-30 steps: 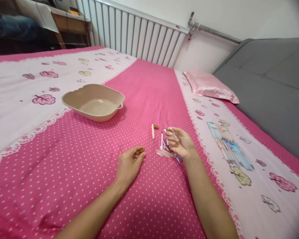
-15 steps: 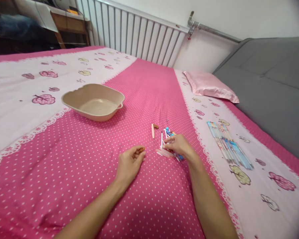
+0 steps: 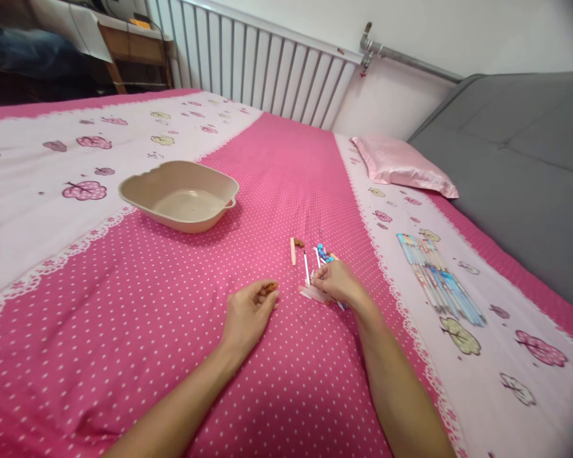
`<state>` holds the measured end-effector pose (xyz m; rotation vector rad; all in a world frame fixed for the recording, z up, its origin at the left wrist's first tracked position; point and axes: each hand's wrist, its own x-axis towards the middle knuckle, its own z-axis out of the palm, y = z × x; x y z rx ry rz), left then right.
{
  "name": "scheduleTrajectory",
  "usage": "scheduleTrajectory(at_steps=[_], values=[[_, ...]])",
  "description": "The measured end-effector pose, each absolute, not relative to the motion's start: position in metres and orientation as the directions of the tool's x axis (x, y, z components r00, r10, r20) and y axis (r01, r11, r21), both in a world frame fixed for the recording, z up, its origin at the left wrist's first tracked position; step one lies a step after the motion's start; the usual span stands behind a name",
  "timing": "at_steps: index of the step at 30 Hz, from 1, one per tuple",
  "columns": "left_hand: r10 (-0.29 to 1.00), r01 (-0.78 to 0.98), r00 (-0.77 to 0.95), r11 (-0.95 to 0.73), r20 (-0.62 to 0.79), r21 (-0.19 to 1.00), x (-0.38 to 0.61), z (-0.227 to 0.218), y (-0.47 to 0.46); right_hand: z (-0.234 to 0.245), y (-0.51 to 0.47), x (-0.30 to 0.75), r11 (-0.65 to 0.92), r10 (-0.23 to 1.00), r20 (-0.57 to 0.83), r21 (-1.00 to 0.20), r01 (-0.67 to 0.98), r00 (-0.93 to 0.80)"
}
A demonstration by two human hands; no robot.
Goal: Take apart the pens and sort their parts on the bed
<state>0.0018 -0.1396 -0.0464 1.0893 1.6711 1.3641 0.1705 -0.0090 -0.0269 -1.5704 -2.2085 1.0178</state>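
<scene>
— Fingers of my left hand (image 3: 246, 313) pinch a small brown piece (image 3: 270, 288). My right hand (image 3: 339, 280) bunches its fingertips beside a slim white stick (image 3: 306, 267); I cannot tell whether they grip anything.
— Where is the stick?
— Above the pink bedspread (image 3: 124, 356), at the left edge of a loose pile of plastic parts (image 3: 316, 293).
— Best handling?
— I'd pinch one part mid-length and lift gently, sparing its neighbours.

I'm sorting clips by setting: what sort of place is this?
Most likely a bedroom: a pink pillow lies on a bed-like spread, a padded grey headboard stands beside it, and a radiator is at the wall.
</scene>
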Motion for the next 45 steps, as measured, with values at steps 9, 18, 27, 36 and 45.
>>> scheduleTrajectory(at_steps=[9,18,27,36,45], values=[[0.919,0.176,-0.393,0.095,-0.018,0.98,0.002,-0.046,-0.14,-0.014,0.0,0.171,-0.15,0.901,-0.194,-0.979,0.14,-0.388],[0.915,0.165,-0.403,0.099,-0.024,0.981,0.002,-0.044,-0.14,-0.015,0.002,0.173,-0.273,0.873,-0.262,-0.962,0.032,-0.411],[0.921,0.184,-0.389,0.104,-0.025,0.977,0.002,-0.045,-0.14,-0.037,0.002,0.178,0.09,0.954,-0.147,-0.689,0.719,-0.26],[0.921,0.187,-0.388,0.097,-0.017,0.978,0.001,-0.045,-0.14,-0.033,-0.003,0.17,0.086,0.936,-0.176,-0.727,0.681,-0.306],[0.92,0.179,-0.392,0.091,-0.014,0.98,0.002,-0.047,-0.141,-0.01,0.002,0.171,-0.47,0.736,-0.37,-0.882,-0.034,-0.567]])
